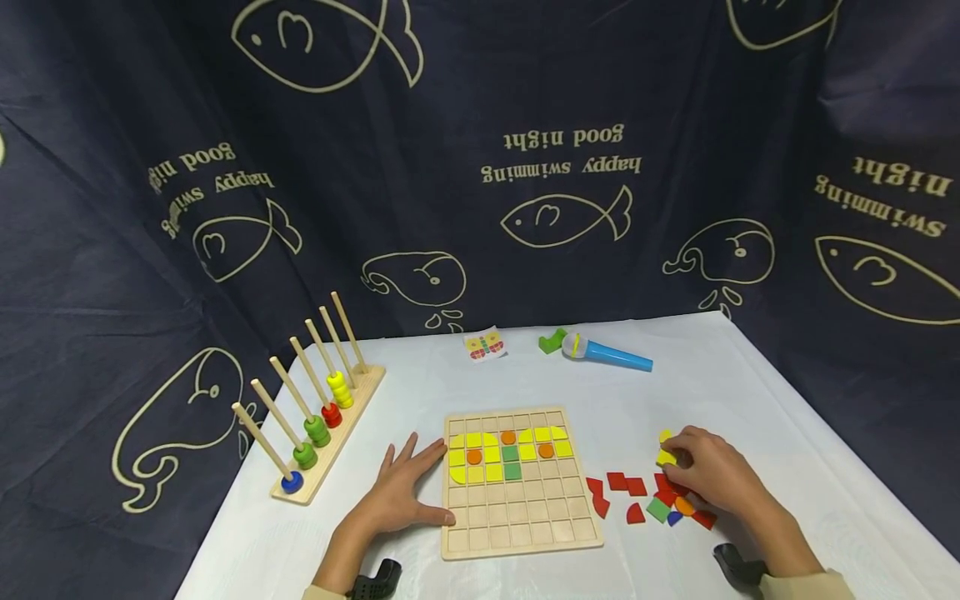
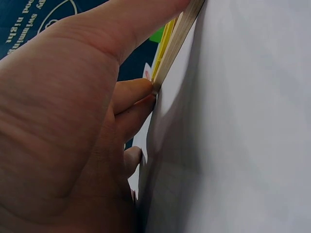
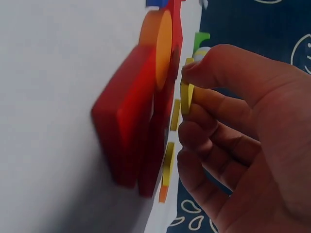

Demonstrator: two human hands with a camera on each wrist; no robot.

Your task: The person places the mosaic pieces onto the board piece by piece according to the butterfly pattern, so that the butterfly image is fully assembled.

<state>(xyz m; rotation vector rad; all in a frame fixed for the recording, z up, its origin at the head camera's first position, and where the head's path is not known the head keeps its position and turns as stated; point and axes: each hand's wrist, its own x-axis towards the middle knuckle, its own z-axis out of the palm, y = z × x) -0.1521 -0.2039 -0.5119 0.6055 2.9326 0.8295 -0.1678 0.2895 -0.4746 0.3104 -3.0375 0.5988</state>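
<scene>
My left hand (image 1: pixel 397 496) lies at the left edge of a wooden grid board (image 1: pixel 525 537), fingers spread, fingertips and thumb touching its side. Yellow pieces (image 1: pixel 491 454), orange rounds (image 1: pixel 508 437) and green squares (image 1: pixel 512 471) fill part of its upper rows. To the right of the board, my right hand (image 1: pixel 708 467) pinches a small yellow piece (image 3: pixel 186 97) between thumb and index finger, just above the table; its full outline is hidden. Beneath and beside that hand lie loose red pieces (image 1: pixel 617 481), a green square (image 1: pixel 659 509), an orange round (image 1: pixel 684 506) and a blue piece (image 1: pixel 674 517).
A wooden peg rack (image 1: pixel 322 467) with coloured rings stands at the left. Along the back lie a butterfly picture card (image 1: pixel 485 344), a green block (image 1: pixel 552 341) and a blue toy microphone (image 1: pixel 615 356). A dark printed cloth (image 1: pixel 480 125) hangs behind the table.
</scene>
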